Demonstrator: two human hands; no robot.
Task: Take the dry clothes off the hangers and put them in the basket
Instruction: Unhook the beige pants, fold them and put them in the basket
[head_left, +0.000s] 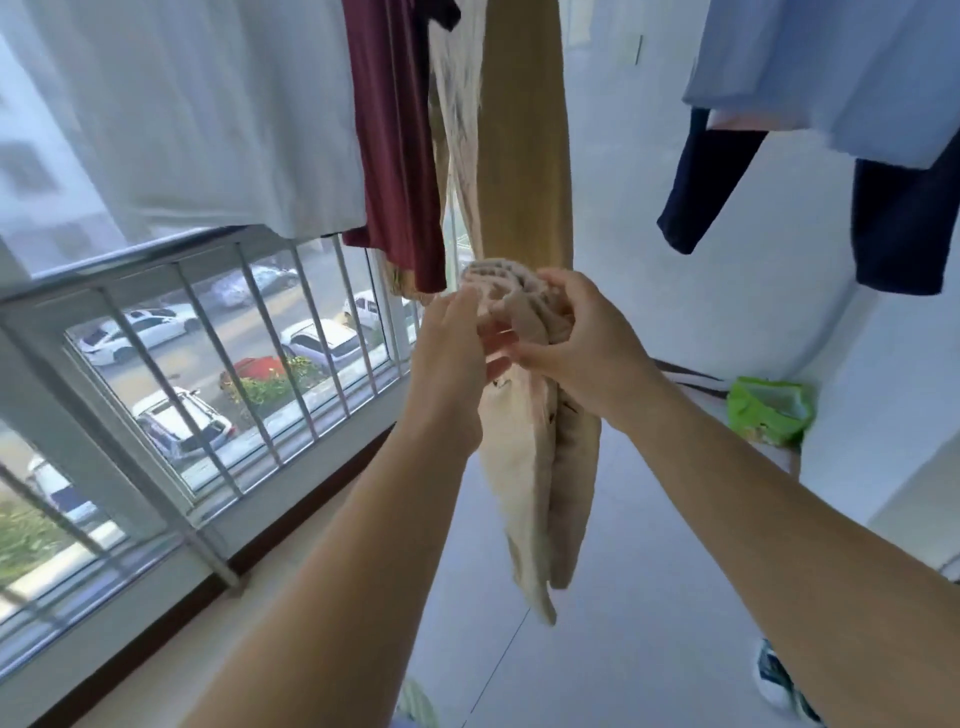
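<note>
Pale tiled floor (649, 545) beside railed window (218, 364), both hands' fingers (524, 358) closed on beige garment (540, 467).

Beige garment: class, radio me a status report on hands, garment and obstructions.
Right hand gripping bunched beige garment; left hand at its top. Garment dangles between them. Basket not in view. Maroon shirt hanging close behind.

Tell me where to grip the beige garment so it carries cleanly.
Grip the bunched top of the beige garment, coming from the right as the right hand does. The rest hangs long and loose below, so the left hand could gather it from underneath.
</note>
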